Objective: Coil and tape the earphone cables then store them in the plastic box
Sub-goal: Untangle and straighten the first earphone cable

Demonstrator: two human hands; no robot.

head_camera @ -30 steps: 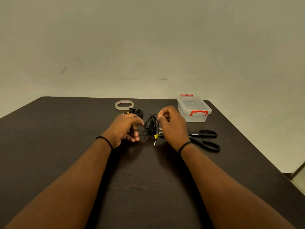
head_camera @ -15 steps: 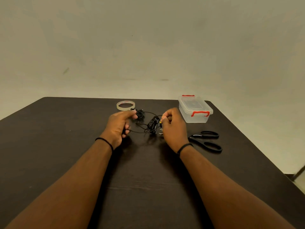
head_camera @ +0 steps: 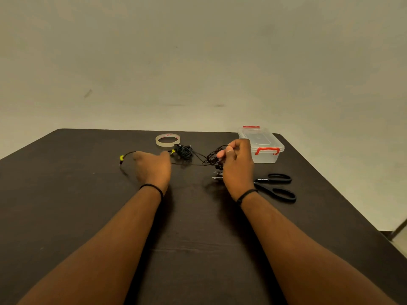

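Where our two forearms reach out over the dark worktop [head_camera: 66, 194], each wrist wears a thin black band. Our left hand [head_camera: 153, 167] hovers low over the surface with its back to us and is blurred; a black cable with a yellow-marked plug [head_camera: 121, 158] arcs out past its left side, but we cannot tell whether the fingers are curled round that cable or simply lie over it. Our right hand [head_camera: 236, 164] is raised a little off the worktop, thumb and fingers pinching a loose tangle of black earphone cable [head_camera: 212, 156], so its grip is narrow and holding that bundle. From this bundle a thin strand runs left across the worktop toward the left hand. Just right of the right wrist lie black-handled scissors [head_camera: 275, 186], handles pointing away to the right, their blade tips showing beside the hand. Farther out, between the hands, a second knot of black earphone cable [head_camera: 184, 151] rests on the surface with a yellow-marked piece at its left edge. Just behind it lies a roll of clear tape [head_camera: 167, 140], flat. At the far right corner stands the clear plastic box [head_camera: 261, 145], lid on, red clasps at both ends.
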